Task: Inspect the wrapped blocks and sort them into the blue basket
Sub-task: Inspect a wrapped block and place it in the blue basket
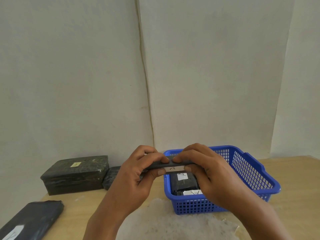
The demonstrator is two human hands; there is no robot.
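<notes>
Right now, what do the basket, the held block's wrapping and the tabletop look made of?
Blue basket: moulded plastic, judging by its uniform glossy lattice walls. Held wrapped block: dark, thin plastic film, smooth and slightly shiny, with a white paper-like label; the contents are hidden. Table: light wood or wood-look laminate, matte.

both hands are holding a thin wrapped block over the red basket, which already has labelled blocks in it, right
Not quite: the basket is blue, not red, as the head view shows. The rest holds: the left hand and right hand hold a thin wrapped block above it, and labelled blocks already lie inside.
</notes>
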